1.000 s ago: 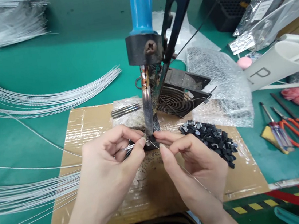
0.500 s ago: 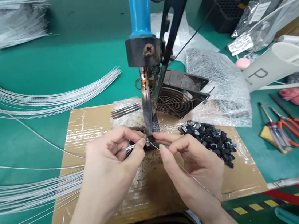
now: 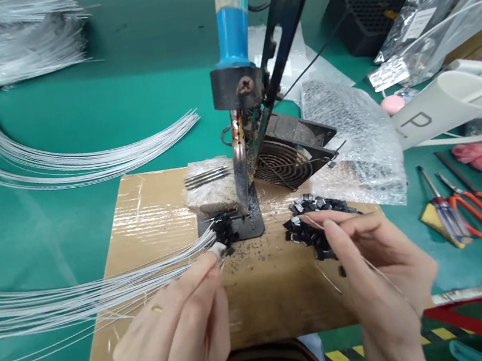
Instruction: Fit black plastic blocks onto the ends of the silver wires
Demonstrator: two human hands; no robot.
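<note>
The left hand [image 3: 176, 331] lies low over the cardboard sheet [image 3: 152, 216], its grip narrowed to a pinch of thumb and forefinger on the end of a pale wire [image 3: 218, 249]. That end sits just in front of the dark base plate under the tip of the blue-handled soldering iron [image 3: 232, 33], and it belongs to a bundle of wires [image 3: 82, 291] that fans off to the left across the green table [image 3: 144, 86]. The right hand [image 3: 377, 269] is well apart from the left. Its grip is closed lightly on a thin strand [image 3: 312, 219] that runs from beyond the fingertips back across the palm. Those fingertips touch the near edge of a heap of small black parts [image 3: 311, 209] on the cardboard, just right of the iron. A small fan [image 3: 286, 154] leans behind the iron. The only writing that can be read is a large letter "P" on a white cup [image 3: 436, 110] lying on its side at the right, beyond orange-handled scissors [image 3: 479, 205].
</note>
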